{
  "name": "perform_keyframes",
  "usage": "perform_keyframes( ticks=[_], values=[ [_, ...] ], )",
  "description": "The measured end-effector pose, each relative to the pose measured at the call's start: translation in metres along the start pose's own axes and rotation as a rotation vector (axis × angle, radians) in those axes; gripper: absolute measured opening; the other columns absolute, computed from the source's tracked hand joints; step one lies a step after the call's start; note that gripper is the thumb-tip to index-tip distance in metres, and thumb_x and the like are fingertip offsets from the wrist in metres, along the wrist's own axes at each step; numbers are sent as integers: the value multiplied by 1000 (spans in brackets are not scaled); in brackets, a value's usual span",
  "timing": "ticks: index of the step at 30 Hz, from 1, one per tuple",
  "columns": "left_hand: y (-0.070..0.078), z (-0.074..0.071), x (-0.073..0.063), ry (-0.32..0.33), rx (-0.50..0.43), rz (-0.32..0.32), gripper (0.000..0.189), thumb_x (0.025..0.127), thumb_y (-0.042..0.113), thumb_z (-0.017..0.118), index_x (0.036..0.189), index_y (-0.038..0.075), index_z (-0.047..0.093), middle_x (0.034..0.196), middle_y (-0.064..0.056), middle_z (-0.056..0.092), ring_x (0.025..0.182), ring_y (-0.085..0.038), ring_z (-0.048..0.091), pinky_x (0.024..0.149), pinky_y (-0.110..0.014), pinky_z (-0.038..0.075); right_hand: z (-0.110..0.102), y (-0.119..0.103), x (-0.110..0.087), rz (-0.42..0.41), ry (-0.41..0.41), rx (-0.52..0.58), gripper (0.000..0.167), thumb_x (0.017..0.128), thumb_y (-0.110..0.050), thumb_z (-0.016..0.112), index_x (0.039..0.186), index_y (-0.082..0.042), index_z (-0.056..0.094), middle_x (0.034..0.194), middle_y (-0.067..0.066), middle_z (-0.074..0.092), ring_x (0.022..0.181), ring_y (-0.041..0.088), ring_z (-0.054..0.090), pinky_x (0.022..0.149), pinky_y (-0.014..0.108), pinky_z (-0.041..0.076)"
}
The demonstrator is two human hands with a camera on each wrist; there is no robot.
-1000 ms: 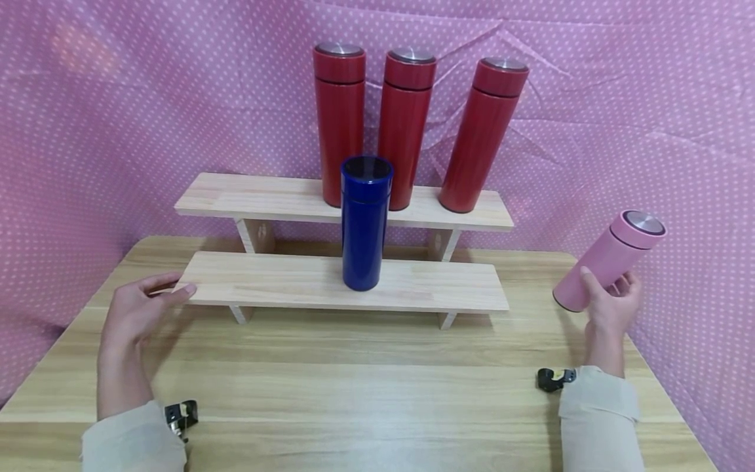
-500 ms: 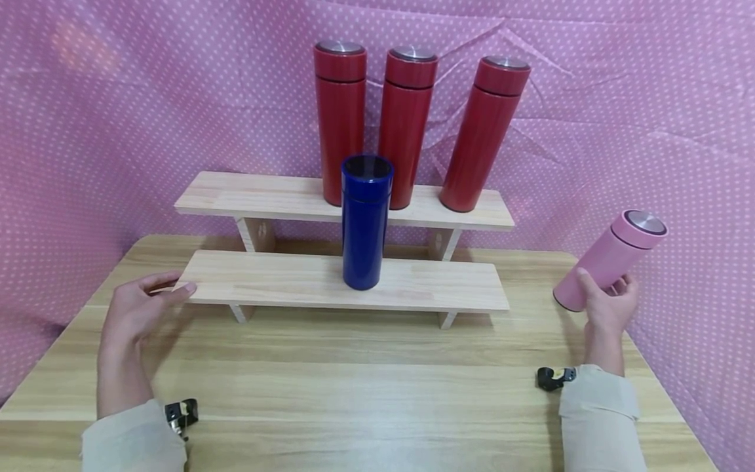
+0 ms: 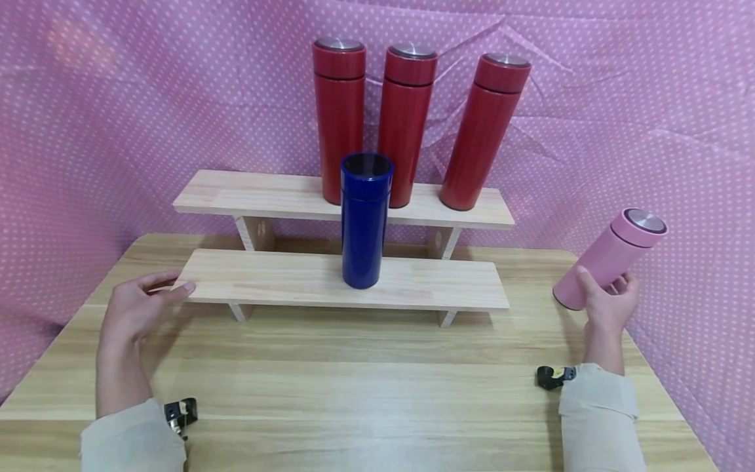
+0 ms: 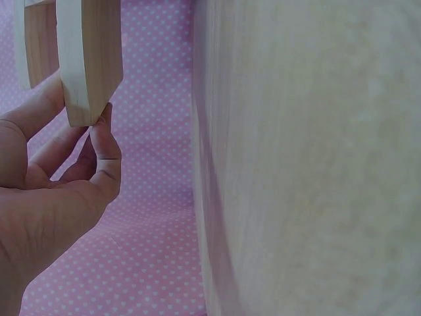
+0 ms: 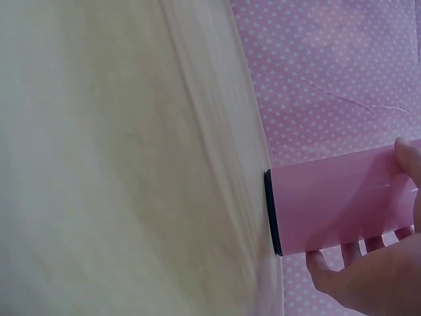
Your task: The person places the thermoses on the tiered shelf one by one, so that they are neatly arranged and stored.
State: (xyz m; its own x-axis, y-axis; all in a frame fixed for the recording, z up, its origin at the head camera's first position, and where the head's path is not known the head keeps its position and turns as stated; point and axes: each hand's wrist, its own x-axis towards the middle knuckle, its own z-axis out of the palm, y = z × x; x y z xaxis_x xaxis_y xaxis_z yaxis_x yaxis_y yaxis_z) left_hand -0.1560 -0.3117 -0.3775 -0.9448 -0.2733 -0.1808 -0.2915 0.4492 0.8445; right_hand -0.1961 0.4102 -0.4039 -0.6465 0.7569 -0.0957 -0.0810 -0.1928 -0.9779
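My left hand (image 3: 132,311) pinches the left end of the lower wooden shelf board (image 3: 265,278), thumb on its upper face. Fingers bent against the board's end (image 4: 92,72) show in the left wrist view. On that board a dark blue thermos flask (image 3: 362,229) stands upright. At the far right my right hand (image 3: 610,311) grips a pink thermos flask (image 3: 604,259) with a steel-topped lid. The thumb lies on its near side and the fingers wrap behind. In the right wrist view the flask's dark base (image 5: 272,212) sits right at the table surface.
Behind, a higher wooden shelf (image 3: 259,193) bears a left red flask (image 3: 339,124), a middle red flask (image 3: 407,124) and a right red flask (image 3: 486,131). A pink dotted curtain (image 3: 177,85) surrounds the wooden table (image 3: 366,387) at the back and sides.
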Motion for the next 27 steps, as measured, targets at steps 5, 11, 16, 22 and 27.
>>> perform_keyframes(
  ticks=[5,11,16,22,27],
  values=[
    [1,0,0,10,8,6,85,90,55,72,151,2,45,155,-23,38,140,-43,34,111,-53,32,-1,-2,-1,14,-14,-26,80,81,0,84,148,-21,45,143,0,48,123,12,48,110,29,37],
    [-1,-1,0,6,6,12,85,89,55,73,150,3,46,149,-18,45,135,-39,39,109,-53,35,-3,-5,-5,37,-32,-6,80,78,-4,88,145,-22,47,130,-3,52,112,11,52,83,21,53],
    [-2,-1,1,17,25,27,83,89,54,75,149,3,49,133,-5,56,117,-20,50,94,-29,43,-2,-10,-10,27,-61,84,69,79,-5,88,136,-19,51,118,2,53,99,13,58,60,24,57],
    [-3,-1,1,11,38,20,83,89,55,73,149,4,48,141,-10,53,125,-28,47,101,-38,41,1,-20,-17,18,-92,124,67,78,-5,89,131,-19,51,120,4,53,100,14,60,59,28,59],
    [-2,-1,1,9,42,15,84,89,56,72,150,4,47,146,-14,49,133,-37,40,107,-49,35,3,-24,-23,13,-98,128,68,78,-5,89,132,-18,51,121,5,53,101,15,60,59,29,59]
  ],
)
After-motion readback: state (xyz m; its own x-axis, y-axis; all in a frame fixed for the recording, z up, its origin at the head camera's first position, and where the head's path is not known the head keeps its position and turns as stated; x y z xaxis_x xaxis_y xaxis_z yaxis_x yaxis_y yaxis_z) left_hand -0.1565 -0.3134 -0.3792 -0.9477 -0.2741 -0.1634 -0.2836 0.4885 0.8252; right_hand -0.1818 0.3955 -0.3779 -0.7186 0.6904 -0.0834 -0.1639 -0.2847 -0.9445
